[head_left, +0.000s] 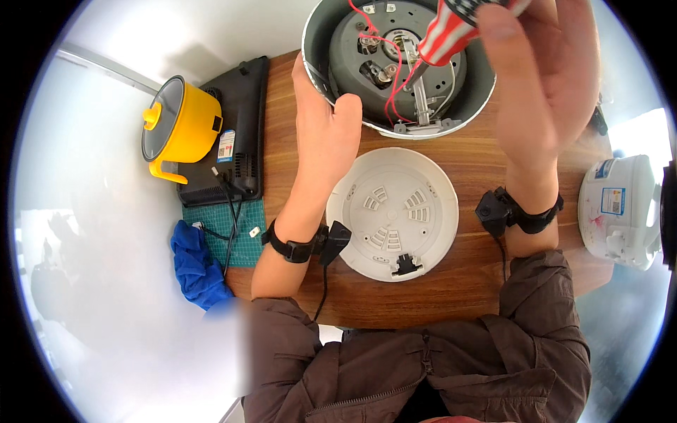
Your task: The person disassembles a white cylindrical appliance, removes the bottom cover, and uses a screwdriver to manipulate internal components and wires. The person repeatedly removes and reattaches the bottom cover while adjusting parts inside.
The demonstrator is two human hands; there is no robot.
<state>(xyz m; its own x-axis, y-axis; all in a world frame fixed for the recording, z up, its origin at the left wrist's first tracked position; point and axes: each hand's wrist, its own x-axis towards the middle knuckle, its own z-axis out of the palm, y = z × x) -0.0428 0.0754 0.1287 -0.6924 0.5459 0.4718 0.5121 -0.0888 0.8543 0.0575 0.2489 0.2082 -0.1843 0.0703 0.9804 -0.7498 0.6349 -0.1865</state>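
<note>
An opened rice cooker body [482, 83] lies on its side at the far middle, its wired underside facing me. Red wires [399, 77] and a metal bracket [421, 95] show inside it. My left hand [326, 134] is closed round the left rim of the body, with the fingers hidden behind the wall. In my right hand [543, 84] is a screwdriver [449, 34] with a red and white striped handle. Its shaft points down into the body beside the bracket; the tip's contact is unclear. Nearer to me, a round white base cover [392, 194] rests on the table, inner side up.
To the left, a yellow electric pot [196, 120] stands on a black flat appliance [248, 127]. A green cutting mat [248, 215], black cables [231, 225] and a blue cloth [194, 261] are nearer. A white cooker [615, 218] stands at the right edge of the wooden table [479, 211].
</note>
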